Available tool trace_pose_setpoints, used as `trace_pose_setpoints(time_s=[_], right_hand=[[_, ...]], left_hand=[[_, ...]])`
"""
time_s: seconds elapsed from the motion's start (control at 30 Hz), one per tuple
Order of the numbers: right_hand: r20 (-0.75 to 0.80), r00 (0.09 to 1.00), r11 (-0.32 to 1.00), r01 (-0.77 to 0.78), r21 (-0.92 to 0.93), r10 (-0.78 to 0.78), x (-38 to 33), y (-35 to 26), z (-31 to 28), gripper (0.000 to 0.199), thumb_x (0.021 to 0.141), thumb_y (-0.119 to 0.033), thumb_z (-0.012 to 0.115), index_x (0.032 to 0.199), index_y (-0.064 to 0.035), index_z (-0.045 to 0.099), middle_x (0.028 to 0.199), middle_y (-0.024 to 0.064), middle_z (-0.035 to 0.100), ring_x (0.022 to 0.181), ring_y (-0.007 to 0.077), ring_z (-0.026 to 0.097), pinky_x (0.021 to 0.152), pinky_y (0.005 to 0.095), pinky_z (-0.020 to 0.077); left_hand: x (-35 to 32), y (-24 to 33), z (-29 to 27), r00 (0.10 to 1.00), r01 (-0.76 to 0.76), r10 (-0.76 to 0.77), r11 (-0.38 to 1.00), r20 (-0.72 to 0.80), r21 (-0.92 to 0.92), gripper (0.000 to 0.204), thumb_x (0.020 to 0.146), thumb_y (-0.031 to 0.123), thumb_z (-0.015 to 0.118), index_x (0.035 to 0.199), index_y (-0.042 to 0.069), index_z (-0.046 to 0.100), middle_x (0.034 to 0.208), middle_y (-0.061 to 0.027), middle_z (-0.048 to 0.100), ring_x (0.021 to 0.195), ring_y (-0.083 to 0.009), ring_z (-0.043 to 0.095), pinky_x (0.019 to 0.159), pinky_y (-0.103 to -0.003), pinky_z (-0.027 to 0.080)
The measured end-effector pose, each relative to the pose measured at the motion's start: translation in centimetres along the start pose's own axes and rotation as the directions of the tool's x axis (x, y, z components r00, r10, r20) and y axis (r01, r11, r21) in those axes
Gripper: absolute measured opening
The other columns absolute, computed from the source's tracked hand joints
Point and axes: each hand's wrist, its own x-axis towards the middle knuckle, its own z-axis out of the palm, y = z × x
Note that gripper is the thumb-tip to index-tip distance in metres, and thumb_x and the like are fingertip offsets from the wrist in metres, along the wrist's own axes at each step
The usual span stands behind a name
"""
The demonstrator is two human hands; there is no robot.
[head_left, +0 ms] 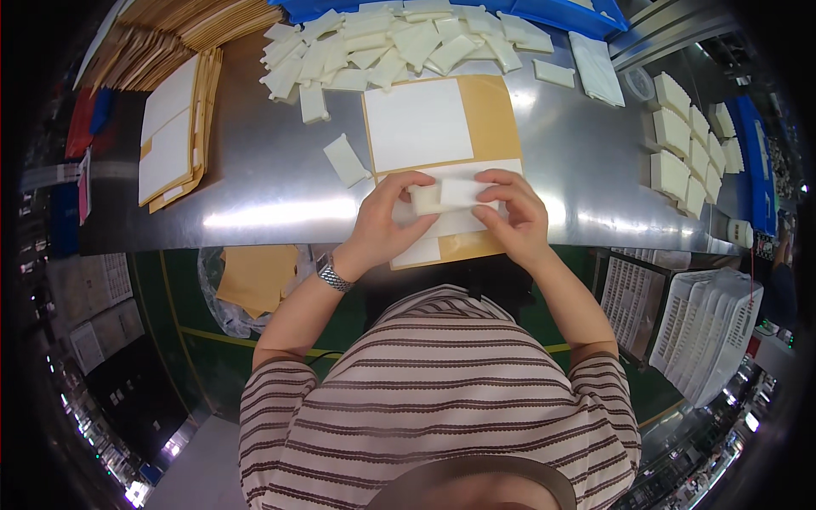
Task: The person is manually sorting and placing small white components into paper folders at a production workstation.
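Observation:
Both my hands hold a small white rectangular plastic piece (459,195) above the front part of a brown paper sheet (495,119) with white panels. My left hand (384,217) is closed round its cream-coloured left end, thumb below and fingers above. At the right end, my right hand (520,219) grips with thumb and fingertips. How the piece's two differently white parts join is too small to tell. A single off-white flat plastic piece (344,161) lies on the table left of the sheet. Beyond the sheet spreads a loose pile of similar pieces (387,44).
Brown envelopes (180,127) are stacked on the metal table (272,191) at left, with more behind. White blocks stand in rows (684,149) at right, near a folded white bag (595,68). Blue bins (561,15) line the back. White baskets (705,331) stand below right.

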Motion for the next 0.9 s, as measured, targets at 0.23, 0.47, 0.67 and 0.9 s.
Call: trace_pose_setpoints(time_s=[0.23, 0.47, 0.67, 0.9], right_hand=[[0.073, 0.997, 0.998, 0.034, -0.050, -0.030, 0.5, -0.6, 1.4, 0.025, 0.084, 0.005, 0.077, 0.105, -0.0007, 0.066, 0.117, 0.0147, 0.069, 0.110, 0.0276, 0.063, 0.096, 0.0379, 0.0492], [0.088, 0.992, 0.928, 0.120, -0.352, -0.095, -0.8, -0.4, 0.7, 0.031, 0.083, -0.002, 0.083, 0.108, -0.0023, 0.064, 0.115, 0.0116, 0.069, 0.094, 0.0188, 0.063, 0.084, 0.0296, 0.0501], [-0.004, 0.952, 0.943, -0.302, 0.138, 0.305, -2.0, -0.2, 0.5, 0.020, 0.095, -0.004, 0.072, 0.113, -0.0016, 0.063, 0.114, 0.0054, 0.070, 0.090, 0.0086, 0.064, 0.077, 0.0224, 0.0499], [0.089, 0.960, 0.953, -0.276, 0.122, 0.266, -0.2, -1.5, -0.1, 0.017, 0.098, -0.004, 0.067, 0.115, -0.0014, 0.065, 0.128, 0.0076, 0.067, 0.097, 0.0088, 0.063, 0.083, 0.0224, 0.0489]], left_hand=[[-0.5, -0.5, -0.1, 1.000, 0.003, -0.002, 1.000, 0.020, -0.027, 0.054, 0.080, 0.002, 0.081, 0.129, 0.005, 0.059, 0.127, -0.0086, 0.068, 0.112, -0.0201, 0.065, 0.089, -0.032, 0.051], [-0.4, -0.6, 0.0, 0.999, -0.031, 0.032, 0.997, 0.011, -0.069, 0.049, 0.080, 0.001, 0.080, 0.124, 0.008, 0.062, 0.127, -0.0100, 0.069, 0.112, -0.0221, 0.066, 0.090, -0.033, 0.051], [-0.1, -0.3, -0.3, 0.996, -0.092, 0.092, 0.995, 0.015, -0.038, 0.033, 0.079, 0.000, 0.079, 0.109, 0.007, 0.067, 0.126, -0.0118, 0.069, 0.114, -0.0266, 0.066, 0.095, -0.036, 0.053], [0.0, 0.0, -0.3, 0.995, -0.095, 0.096, 0.995, 0.029, -0.028, 0.024, 0.080, -0.001, 0.078, 0.101, 0.007, 0.070, 0.126, -0.0125, 0.068, 0.116, -0.0290, 0.066, 0.099, -0.037, 0.053]])
